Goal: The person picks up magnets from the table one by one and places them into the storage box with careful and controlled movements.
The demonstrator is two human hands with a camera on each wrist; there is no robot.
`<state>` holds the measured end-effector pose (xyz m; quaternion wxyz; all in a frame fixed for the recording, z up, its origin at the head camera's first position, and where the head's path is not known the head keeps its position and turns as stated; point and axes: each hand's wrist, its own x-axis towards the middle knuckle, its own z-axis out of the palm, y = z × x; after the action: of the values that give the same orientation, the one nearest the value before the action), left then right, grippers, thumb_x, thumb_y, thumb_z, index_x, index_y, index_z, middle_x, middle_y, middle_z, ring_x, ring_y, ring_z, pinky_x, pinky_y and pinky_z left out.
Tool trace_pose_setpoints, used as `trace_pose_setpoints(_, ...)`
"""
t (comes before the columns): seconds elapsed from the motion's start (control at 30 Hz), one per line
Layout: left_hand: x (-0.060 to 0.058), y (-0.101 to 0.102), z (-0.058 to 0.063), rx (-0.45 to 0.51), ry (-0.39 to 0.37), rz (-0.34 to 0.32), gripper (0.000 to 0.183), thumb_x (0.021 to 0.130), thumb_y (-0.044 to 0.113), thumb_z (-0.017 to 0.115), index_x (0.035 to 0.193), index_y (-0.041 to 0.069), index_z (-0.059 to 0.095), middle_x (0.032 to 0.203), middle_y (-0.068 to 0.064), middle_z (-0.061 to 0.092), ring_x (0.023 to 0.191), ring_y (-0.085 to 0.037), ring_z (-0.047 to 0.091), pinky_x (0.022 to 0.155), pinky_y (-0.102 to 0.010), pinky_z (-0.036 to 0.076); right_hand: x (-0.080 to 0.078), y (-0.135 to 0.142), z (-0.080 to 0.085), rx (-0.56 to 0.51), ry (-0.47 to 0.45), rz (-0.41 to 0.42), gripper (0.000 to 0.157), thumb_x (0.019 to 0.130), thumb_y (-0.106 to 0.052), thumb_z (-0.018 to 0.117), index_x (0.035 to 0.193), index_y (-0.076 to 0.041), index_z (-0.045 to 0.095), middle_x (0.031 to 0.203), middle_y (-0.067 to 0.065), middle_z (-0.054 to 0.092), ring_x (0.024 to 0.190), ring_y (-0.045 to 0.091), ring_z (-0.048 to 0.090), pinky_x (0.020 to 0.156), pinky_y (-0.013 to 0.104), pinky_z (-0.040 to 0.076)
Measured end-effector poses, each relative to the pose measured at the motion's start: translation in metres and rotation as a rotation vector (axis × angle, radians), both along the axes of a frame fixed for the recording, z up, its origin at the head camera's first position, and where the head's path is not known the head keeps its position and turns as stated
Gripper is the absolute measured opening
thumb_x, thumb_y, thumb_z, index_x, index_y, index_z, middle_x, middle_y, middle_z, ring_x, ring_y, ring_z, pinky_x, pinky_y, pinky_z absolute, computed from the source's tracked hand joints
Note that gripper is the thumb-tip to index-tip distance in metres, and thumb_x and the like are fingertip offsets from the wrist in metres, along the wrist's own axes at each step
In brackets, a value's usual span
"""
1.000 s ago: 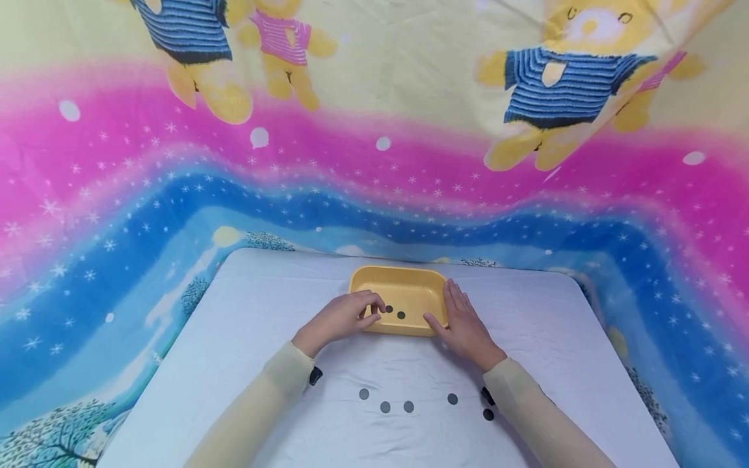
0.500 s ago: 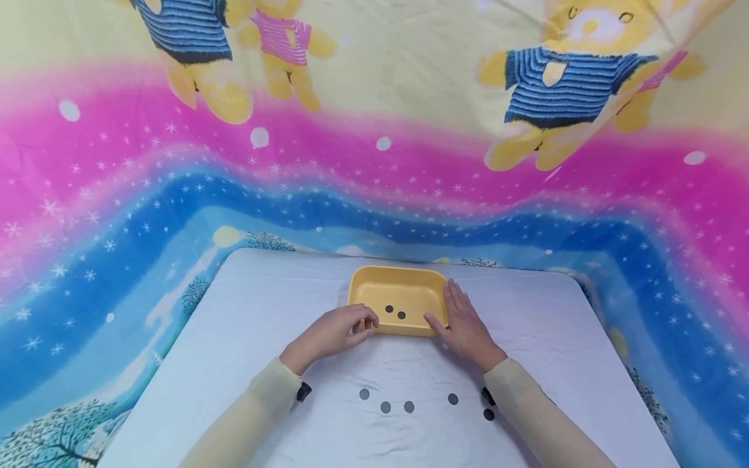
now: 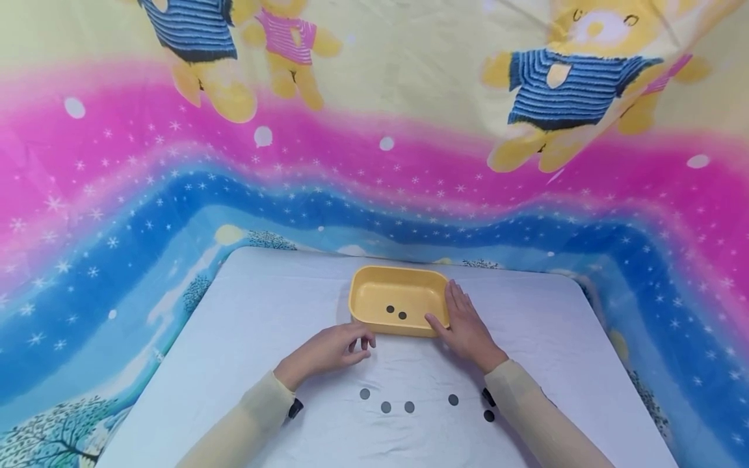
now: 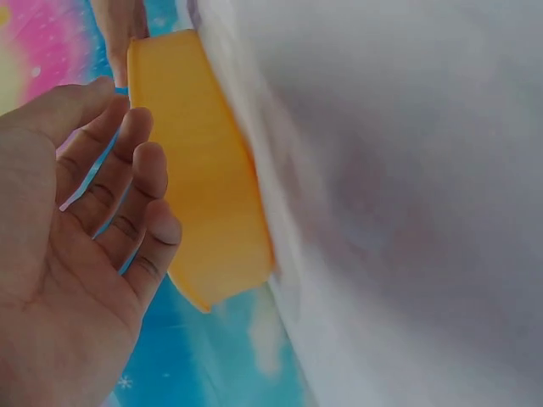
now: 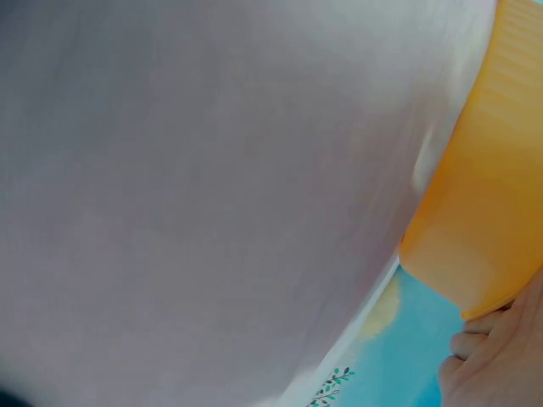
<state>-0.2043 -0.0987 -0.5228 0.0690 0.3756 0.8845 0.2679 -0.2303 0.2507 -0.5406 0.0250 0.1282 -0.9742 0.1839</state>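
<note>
A yellow rectangular box [image 3: 400,292] with rounded corners stands at the far part of the table, two small dark discs [image 3: 396,312] lying on its floor. My left hand [image 3: 328,351] hovers just in front of the box's near left corner. Its fingers are loosely bent, and the left wrist view shows nothing in its palm [image 4: 76,263]. At the box's right end, my right hand [image 3: 468,328] holds it, thumb over the near rim and fingers [image 3: 456,296] along the outer side. In the right wrist view the box's wall [image 5: 484,186] hides most of the fingers.
Several dark discs, among them one disc [image 3: 365,394] at the left and another disc [image 3: 489,416] by the right sleeve, lie on the white tablecloth [image 3: 281,279] nearer me. Behind the table hangs a patterned cloth [image 3: 374,175] with printed bears.
My left hand has drawn back from over the box, moving toward me and slightly left. The right hand, box and discs have stayed in place.
</note>
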Motion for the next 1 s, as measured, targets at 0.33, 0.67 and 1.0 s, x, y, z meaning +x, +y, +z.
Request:
trace_pose_setpoints(0.33,0.013,-0.006,-0.016,-0.031,-0.021,-0.045,0.019,0.101,0.026,0.077,0.119,0.026,0.071,0.105,0.013,0.067,0.089,-0.002,0.06,0.083,-0.024,0.054,0.001,0.0,-0.002,-0.009,-0.001,-0.005,0.105,0.107,-0.072,0.043,0.17,0.003,0.004,0.179,0.021,0.004,0.165,0.042,0.008,0.133,0.056,0.011)
trace_pose_setpoints(0.67,0.029,-0.012,-0.02,-0.06,-0.053,-0.065,0.021,0.1,0.032,0.079,0.118,0.025,0.072,0.101,0.015,0.064,0.084,0.0,0.055,0.08,-0.022,0.049,0.001,0.0,-0.002,-0.015,0.024,0.001,0.105,0.106,-0.072,0.044,0.17,0.003,0.007,0.179,0.022,0.008,0.165,0.042,0.011,0.133,0.056,0.012)
trace_pose_setpoints(1.0,0.036,-0.014,-0.023,-0.086,-0.047,-0.081,0.024,0.098,0.034,0.08,0.118,0.026,0.072,0.101,0.016,0.063,0.082,0.003,0.051,0.078,-0.021,0.048,0.001,-0.001,-0.002,-0.006,0.006,-0.01,0.106,0.106,-0.073,0.042,0.17,0.003,0.005,0.179,0.021,0.005,0.165,0.041,0.008,0.133,0.056,0.012)
